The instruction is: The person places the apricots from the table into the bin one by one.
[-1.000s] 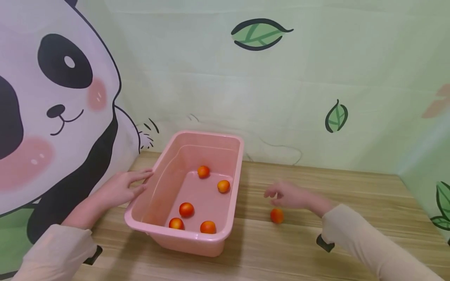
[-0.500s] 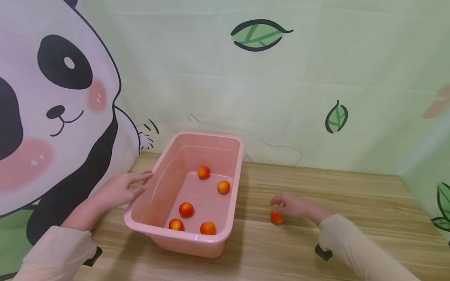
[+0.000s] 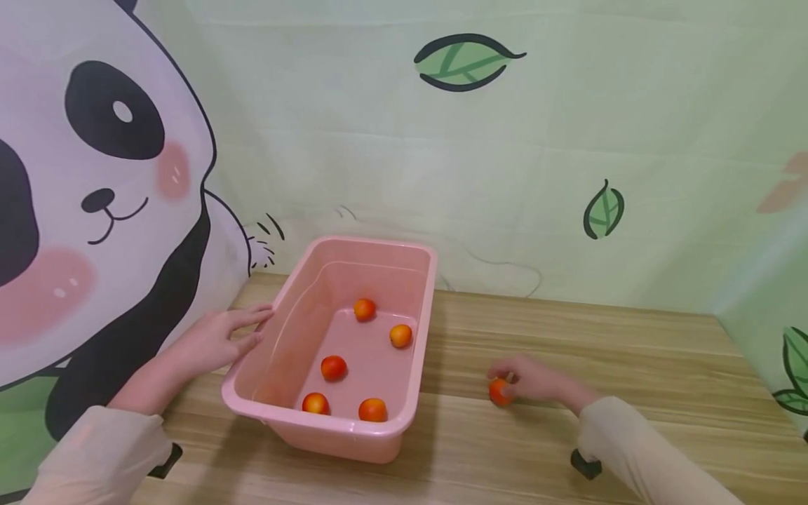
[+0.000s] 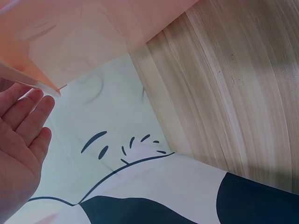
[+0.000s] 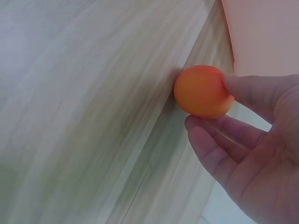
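My right hand (image 3: 533,379) pinches a small round orange-red fruit (image 5: 203,91) on the wooden table, right of the pink tub (image 3: 278,410). In the right wrist view the thumb lies on one side of the fruit and the fingertips on the other. Several similar fruits lie on the tub's floor, such as a red one (image 3: 333,368) near the middle and a yellower one (image 3: 400,336) by the right wall. My left hand (image 3: 211,339) rests its fairly straight fingertips at the tub's left rim; the left wrist view shows those fingers (image 4: 35,112) just under the rim.
The wooden table (image 3: 600,351) runs back to a pale green cloth backdrop (image 3: 505,175) printed with leaves. A large printed panda (image 3: 113,210) fills the left side. Another stretch of cloth (image 3: 770,280) borders the table's right end.
My right hand has come down over the loose fruit and now pinches it; the fruit has shifted slightly. One red fruit in the tub has rolled a little farther back. The left hand stays put.
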A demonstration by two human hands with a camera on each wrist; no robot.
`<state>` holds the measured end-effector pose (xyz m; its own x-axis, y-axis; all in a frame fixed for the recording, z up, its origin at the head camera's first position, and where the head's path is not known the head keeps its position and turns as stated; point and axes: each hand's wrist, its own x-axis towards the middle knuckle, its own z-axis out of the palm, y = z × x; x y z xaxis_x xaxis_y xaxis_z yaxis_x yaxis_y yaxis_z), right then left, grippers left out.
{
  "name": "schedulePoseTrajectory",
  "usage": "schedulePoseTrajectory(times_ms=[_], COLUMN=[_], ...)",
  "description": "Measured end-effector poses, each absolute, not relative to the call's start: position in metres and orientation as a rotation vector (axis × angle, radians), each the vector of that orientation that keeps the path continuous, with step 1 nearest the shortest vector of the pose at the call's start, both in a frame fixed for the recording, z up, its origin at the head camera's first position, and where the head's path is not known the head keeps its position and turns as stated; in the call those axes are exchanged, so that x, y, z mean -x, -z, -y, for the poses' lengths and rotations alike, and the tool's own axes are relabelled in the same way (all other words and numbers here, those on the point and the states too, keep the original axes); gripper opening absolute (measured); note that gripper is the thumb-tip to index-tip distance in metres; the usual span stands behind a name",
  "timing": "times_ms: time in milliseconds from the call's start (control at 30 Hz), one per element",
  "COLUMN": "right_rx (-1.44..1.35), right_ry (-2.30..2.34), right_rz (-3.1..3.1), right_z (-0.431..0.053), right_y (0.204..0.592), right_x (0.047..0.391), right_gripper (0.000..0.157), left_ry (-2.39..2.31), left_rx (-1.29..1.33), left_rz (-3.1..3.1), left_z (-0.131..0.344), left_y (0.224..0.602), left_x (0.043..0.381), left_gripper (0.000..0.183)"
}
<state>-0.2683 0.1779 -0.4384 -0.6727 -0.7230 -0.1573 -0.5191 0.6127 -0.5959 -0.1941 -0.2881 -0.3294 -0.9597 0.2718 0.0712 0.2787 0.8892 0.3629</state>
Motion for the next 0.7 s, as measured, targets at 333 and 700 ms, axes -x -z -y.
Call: schedulePoseTrajectory(times_ms=[333, 700], right_rx=[1.015, 1.003], right_ry=[0.626, 0.551], right_rz=[-2.478, -2.522], right_z=[-0.182, -0.181], right_y=[0.436, 0.436], right_x=[0.259, 0.254], right_gripper=[0.042, 0.041], left_ry=[0.594, 0.572], left_rx=[0.433, 0.444], left_rz=[3.052, 3.041], left_z=[0.288, 0.288], left_y=[0.329, 0.33], left_x=[0.193, 0.194], left_gripper=[0.048, 0.047])
